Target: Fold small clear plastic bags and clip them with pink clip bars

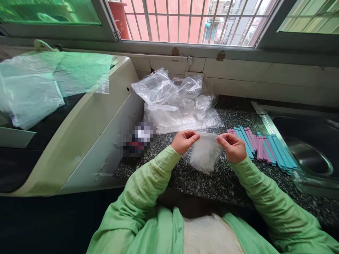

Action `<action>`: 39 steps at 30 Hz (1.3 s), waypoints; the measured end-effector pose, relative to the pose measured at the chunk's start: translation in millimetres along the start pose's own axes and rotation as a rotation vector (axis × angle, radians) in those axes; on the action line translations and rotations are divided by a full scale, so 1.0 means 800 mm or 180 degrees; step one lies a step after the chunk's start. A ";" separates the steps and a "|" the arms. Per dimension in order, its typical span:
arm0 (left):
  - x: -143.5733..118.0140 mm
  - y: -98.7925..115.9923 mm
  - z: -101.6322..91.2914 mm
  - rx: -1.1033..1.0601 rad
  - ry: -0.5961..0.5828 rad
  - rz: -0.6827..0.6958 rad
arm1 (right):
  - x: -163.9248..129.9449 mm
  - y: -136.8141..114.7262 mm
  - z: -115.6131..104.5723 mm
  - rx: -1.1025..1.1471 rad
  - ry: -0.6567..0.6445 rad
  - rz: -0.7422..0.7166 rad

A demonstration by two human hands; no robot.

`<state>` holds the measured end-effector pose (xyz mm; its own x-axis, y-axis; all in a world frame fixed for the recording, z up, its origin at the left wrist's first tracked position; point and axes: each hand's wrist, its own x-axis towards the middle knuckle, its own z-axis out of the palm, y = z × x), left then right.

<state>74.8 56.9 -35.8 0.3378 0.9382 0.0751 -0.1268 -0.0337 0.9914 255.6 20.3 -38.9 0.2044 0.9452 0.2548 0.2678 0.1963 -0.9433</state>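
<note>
The person wears a light green top with long sleeves. The cloth looks soft and thin, and it has many small folds and wrinkles. The left sleeve (148, 180) is loose and baggy, and it ends at the wrist. The right sleeve (267, 197) is the same green and also ends at the wrist. The top hangs open down the front. Under it a pale cream shirt (209, 234) shows. Both hands are bare, with no gloves or rings seen.

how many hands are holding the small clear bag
2. The left hand pinches the small clear bag at its top left corner, and the right hand pinches its top right corner, above the speckled counter.
</note>
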 end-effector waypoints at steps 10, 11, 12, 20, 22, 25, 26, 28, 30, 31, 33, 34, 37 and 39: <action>0.000 0.002 -0.001 0.0063 0.0000 0.0015 | 0.003 -0.003 -0.004 -0.0059 -0.0449 0.0048; 0.000 0.002 0.000 0.0084 -0.0053 0.0001 | 0.004 -0.005 -0.004 -0.0047 -0.0571 0.0094; -0.001 0.002 0.000 0.0107 -0.0112 -0.0015 | 0.004 -0.006 -0.004 -0.0051 -0.0673 0.0144; -0.003 -0.002 0.002 0.0206 -0.0422 -0.0068 | 0.000 -0.012 0.001 -0.0154 -0.0694 0.0218; -0.002 -0.003 0.002 0.0213 -0.0451 -0.0065 | 0.000 -0.012 0.001 -0.0141 -0.0633 0.0178; -0.003 -0.004 0.002 0.0222 -0.0458 -0.0054 | -0.001 -0.011 0.001 -0.0152 -0.0576 0.0128; -0.003 -0.004 0.002 0.0230 -0.0461 -0.0052 | -0.001 -0.010 0.000 -0.0157 -0.0560 0.0114; -0.003 -0.005 0.002 0.0254 -0.0474 -0.0046 | 0.000 -0.010 0.000 -0.0172 -0.0508 0.0065; -0.004 -0.006 0.002 0.0278 -0.0487 -0.0053 | 0.001 -0.010 -0.001 -0.0205 -0.0413 -0.0015; -0.004 -0.006 0.002 0.0284 -0.0490 -0.0067 | 0.001 -0.010 -0.002 -0.0222 -0.0349 -0.0055; -0.003 -0.007 0.002 0.0289 -0.0486 -0.0115 | 0.002 -0.009 -0.003 -0.0231 -0.0202 -0.0114; -0.003 -0.007 0.002 0.0288 -0.0476 -0.0139 | 0.002 -0.008 -0.003 -0.0217 -0.0129 -0.0131; -0.002 -0.006 0.002 0.0261 -0.0411 -0.0161 | 0.003 -0.005 -0.004 -0.0147 0.0007 -0.0140; -0.002 -0.004 0.002 0.0237 -0.0367 -0.0147 | 0.003 -0.002 -0.004 -0.0134 0.0003 -0.0108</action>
<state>76.4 55.1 -39.2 0.4472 0.8937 0.0369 -0.0405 -0.0210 0.9990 259.0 21.1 -35.9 0.1954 0.9379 0.2868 0.3139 0.2172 -0.9243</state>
